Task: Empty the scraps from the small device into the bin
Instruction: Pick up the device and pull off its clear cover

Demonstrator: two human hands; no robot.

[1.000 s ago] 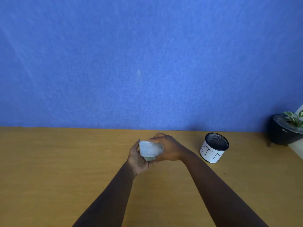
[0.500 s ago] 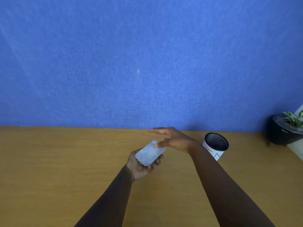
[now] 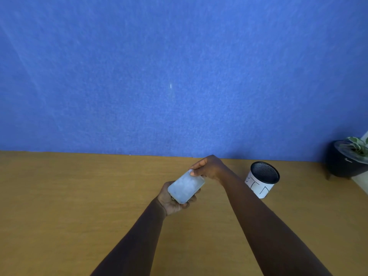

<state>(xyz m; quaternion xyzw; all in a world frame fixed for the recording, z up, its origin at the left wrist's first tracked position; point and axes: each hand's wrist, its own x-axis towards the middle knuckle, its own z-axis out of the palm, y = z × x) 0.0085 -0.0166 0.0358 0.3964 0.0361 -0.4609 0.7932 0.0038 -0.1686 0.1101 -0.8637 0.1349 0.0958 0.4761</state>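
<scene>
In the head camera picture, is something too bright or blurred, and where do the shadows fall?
Head view: the small device in the left hand is washed out and pale, so no detail shows; the right hand touches its far end; the bin casts a faint shadow on the table; the wall is evenly lit.

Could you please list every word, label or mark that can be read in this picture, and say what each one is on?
"BIN": hand-drawn black letters on the white side of the small mesh-topped bin, reading tilted.
A small pale mark on the black plant pot: too small to read.
The small device, held in the left hand and touched by the right hand: no readable text.
</scene>
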